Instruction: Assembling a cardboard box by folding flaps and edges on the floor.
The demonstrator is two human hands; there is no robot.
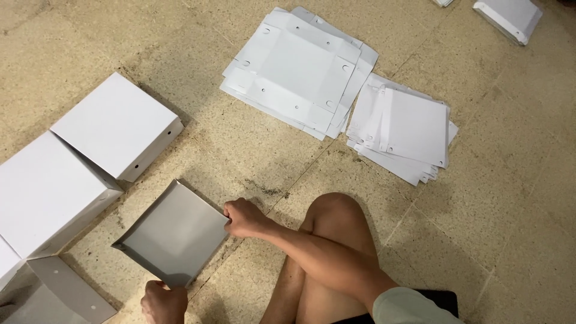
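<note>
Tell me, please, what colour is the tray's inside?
Grey, seen in the head view: the half-folded tray.

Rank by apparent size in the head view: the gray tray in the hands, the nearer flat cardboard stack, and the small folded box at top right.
1. Flat cardboard stack
2. Gray tray, nearly alike and nearer the camera, so unsure
3. Small folded box, farthest and partly cropped

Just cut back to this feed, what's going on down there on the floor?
A person sits on the tiled floor with a partly folded grey cardboard tray in front of the raised knee. The right hand grips the tray's far right edge, and the left hand holds its near corner. To the left lie finished white boxes side by side. Farther out are two stacks of flat white blanks, unfolded, with another box at the top right.
</note>
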